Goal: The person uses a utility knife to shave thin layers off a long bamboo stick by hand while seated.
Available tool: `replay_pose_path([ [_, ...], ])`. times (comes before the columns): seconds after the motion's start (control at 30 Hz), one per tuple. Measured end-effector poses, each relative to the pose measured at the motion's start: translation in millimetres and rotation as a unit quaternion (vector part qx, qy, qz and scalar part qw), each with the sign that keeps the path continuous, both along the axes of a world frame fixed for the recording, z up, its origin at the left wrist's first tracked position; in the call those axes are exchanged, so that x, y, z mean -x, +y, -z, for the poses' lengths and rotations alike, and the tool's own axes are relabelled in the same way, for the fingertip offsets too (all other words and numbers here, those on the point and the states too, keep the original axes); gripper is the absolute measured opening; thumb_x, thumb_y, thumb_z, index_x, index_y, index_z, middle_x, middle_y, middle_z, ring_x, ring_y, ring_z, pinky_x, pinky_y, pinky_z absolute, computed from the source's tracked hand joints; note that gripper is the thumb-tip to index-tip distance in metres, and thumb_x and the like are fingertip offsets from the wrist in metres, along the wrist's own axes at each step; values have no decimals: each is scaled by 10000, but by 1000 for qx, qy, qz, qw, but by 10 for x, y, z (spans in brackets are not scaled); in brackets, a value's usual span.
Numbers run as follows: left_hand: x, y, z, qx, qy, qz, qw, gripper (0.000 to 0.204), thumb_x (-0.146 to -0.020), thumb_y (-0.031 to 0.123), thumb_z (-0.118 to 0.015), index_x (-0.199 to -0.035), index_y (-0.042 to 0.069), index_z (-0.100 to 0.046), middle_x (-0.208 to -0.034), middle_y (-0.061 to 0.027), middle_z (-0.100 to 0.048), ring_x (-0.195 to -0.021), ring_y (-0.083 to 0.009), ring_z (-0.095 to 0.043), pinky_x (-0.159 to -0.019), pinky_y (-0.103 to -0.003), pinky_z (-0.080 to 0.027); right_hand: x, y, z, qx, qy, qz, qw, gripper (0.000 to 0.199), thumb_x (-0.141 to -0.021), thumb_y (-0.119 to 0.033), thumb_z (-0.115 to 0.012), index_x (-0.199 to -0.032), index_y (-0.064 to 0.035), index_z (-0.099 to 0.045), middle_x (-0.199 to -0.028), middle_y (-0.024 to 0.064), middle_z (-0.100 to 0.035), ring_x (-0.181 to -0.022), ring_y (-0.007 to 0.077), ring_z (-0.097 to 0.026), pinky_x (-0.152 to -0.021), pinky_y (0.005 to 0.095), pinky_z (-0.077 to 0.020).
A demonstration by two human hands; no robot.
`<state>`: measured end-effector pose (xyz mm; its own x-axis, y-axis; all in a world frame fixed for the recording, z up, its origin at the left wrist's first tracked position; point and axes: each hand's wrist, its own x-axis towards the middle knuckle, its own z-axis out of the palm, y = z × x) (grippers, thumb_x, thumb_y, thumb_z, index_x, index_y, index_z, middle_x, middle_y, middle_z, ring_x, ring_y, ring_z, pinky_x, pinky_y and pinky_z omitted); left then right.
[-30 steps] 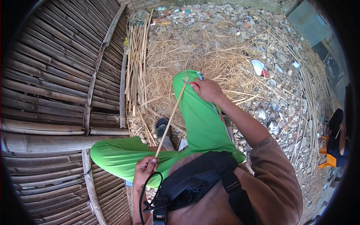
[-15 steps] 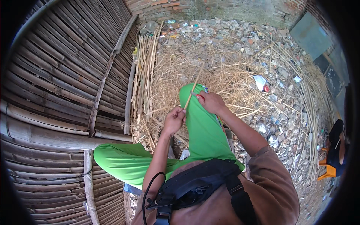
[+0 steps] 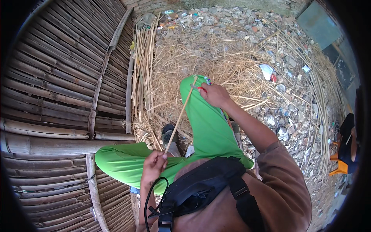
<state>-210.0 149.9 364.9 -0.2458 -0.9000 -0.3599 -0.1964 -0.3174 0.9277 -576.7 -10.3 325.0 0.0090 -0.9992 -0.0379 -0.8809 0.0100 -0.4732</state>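
Near, one end of a thin bamboo strip [image 3: 180,116] is pinched by the left hand [image 3: 153,168]. Farther, over the green-clad knee [image 3: 195,87], a small blade is gripped in the clenched right hand [image 3: 215,95]. The strip is best kept taut while shaved.

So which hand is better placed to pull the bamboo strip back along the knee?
Probably the left hand: it pinches the bamboo strip at its near end, while the right hand is busy at the knee.

Both hands closed, arms apart.
Left hand [image 3: 153,167] pinched shut at six o'clock; right hand [image 3: 215,95] fisted, arm stretched toward twelve.
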Motion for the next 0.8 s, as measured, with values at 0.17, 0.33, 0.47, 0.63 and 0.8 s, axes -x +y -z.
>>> replay_pose_path([
  [0.17, -356, 415, -65, -12, 35, -20, 999, 87, -1045, 69, -585, -981, 16, -612, -636, 34, -507, -525, -45, -420, -470, -234, -322, -42, 20, 1, 1, 3, -4, 1000, 393, -1025, -450, -455, -1097, -116, -650, -927, 197, -713, -900, 397, -697, -796, 548, -549],
  [0.33, -120, 61, -92, 37, -20, -2, 999, 95, -1049, 82, -581, -1004, 15, -629, -635, 17, -562, -510, -41, -439, -461, -220, -333, -31, -35, 32, 7, -7, 22, 1000, 396, -1026, -454, -449, -1095, -121, -651, -915, 201, -712, -879, 407, -697, -790, 551, -551],
  [0.47, 555, -624, 187, 64, 3, 31, 997, 166, -1066, 139, -560, -934, 47, -602, -642, 6, -591, -500, -41, -447, -455, -219, -335, -40, -1, 22, 8, 0, 1, 1000, 393, -1028, -450, -444, -1091, -120, -649, -906, 204, -710, -873, 413, -695, -781, 557, -552],
  [0.63, 1173, -1357, 499, 65, 88, 57, 992, 186, -1069, 147, -549, -911, 57, -584, -643, 18, -564, -500, -42, -437, -460, -222, -330, -82, -20, 23, 11, 2, -7, 1000, 387, -1027, -448, -445, -1091, -122, -643, -896, 210, -706, -860, 414, -695, -775, 553, -554],
  [0.8, 981, -1203, 472, 70, 58, 65, 994, 177, -1066, 140, -552, -911, 59, -582, -643, 27, -550, -501, -38, -421, -460, -222, -325, -20, 1, 17, 5, 4, 3, 1000, 382, -1023, -449, -455, -1092, -122, -640, -887, 211, -704, -848, 419, -696, -770, 554, -554],
])
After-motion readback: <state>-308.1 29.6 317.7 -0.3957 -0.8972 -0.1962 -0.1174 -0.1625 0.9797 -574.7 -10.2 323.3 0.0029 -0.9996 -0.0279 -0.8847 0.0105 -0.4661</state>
